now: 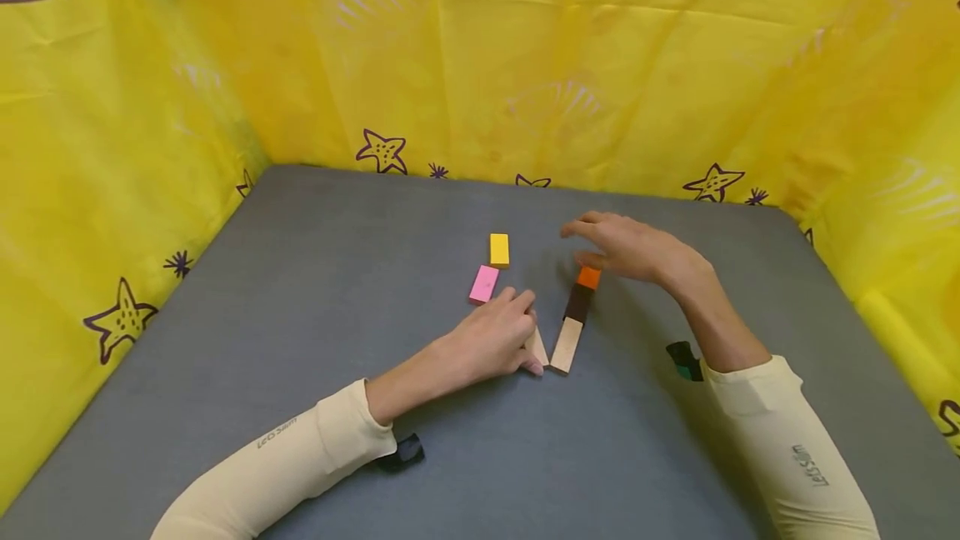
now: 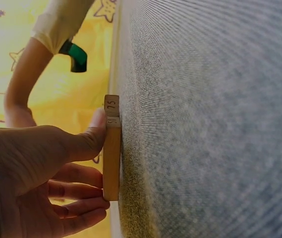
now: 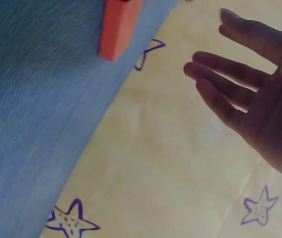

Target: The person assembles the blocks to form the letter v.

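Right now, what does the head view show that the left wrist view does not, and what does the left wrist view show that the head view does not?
Only the head view: a yellow block, a pink block, an orange block, a dark block and the left sleeve.
Only the left wrist view: printed marks on two block ends.
Both: the left grip holding a pale block, another pale block close by, the right forearm and the starred yellow cloth.

The left pale rectangular wooden block [image 2: 112, 163] sits nearer than the pink rectangular block [image 1: 484, 283] to its left and the orange rectangular block [image 1: 588, 277] to its right.
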### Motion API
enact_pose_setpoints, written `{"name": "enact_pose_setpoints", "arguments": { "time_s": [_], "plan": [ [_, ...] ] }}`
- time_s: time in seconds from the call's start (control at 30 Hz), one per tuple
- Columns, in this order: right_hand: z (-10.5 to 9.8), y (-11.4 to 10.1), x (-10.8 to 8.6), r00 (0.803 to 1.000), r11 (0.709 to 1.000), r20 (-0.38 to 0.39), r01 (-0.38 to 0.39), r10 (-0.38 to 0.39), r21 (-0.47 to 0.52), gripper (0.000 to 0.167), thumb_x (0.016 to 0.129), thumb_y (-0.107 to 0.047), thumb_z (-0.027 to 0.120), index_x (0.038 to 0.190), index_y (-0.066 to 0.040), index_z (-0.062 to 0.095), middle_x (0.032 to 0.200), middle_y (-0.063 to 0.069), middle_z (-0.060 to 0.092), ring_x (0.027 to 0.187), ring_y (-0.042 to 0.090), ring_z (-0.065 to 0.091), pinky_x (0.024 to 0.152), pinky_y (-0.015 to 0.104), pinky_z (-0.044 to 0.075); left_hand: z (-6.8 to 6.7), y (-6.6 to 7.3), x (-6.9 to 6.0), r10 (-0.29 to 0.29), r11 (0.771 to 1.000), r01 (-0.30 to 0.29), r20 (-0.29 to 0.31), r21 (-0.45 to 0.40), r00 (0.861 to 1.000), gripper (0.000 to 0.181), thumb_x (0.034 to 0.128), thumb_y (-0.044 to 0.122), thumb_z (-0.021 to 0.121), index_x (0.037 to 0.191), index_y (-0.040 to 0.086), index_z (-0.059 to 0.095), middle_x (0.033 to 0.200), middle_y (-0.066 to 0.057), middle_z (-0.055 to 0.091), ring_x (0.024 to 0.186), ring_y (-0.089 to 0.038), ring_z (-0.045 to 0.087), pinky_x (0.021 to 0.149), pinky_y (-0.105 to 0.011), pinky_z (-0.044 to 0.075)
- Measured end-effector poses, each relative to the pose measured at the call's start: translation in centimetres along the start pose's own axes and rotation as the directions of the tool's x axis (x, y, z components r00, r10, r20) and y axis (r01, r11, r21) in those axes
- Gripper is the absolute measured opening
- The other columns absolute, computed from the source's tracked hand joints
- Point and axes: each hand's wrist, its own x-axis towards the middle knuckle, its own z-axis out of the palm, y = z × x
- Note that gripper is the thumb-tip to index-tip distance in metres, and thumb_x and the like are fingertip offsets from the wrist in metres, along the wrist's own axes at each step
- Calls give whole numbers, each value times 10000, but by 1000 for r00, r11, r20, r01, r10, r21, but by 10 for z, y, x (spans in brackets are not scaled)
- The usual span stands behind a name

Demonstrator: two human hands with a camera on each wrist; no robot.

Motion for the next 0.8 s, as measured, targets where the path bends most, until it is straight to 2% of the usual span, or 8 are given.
{"name": "enact_pose_setpoints", "arguments": {
  "time_s": [0.2,0.4,0.57,0.8],
  "plan": [
    [15,15,-1,997,1000,71,-17,19,-21,457,930,-24,754,1371,-84,653,1395,232,611,1251,426,609,1011,580,524,1,2,0,4,1000,-4,-8,-6,1000,435,815,494,861,931,81,793,1087,-45,622,883,-187,499,738,-231,464],
    [29,27,4,996,997,63,61,-58,-42,429,840,8,823,1241,-93,714,1235,219,680,1116,407,662,952,584,545,0,1,0,-6,1000,6,2,-10,1000,453,817,491,859,979,74,795,1108,-50,626,908,-189,509,750,-238,472],
    [34,30,7,993,993,62,105,-103,-45,377,877,28,785,1234,-83,734,1211,190,698,1090,367,673,939,541,560,-1,1,-1,-15,1000,16,16,-7,1000,472,825,494,850,1018,67,795,1140,-56,635,915,-187,510,750,-239,470],
    [34,30,5,992,993,69,110,-106,-53,374,893,28,777,1237,-113,741,1191,167,700,1068,338,671,918,518,569,-1,1,1,-11,1000,11,23,-1,1000,480,828,499,847,1034,70,794,1143,-55,635,912,-186,509,743,-239,464]
  ]
}}
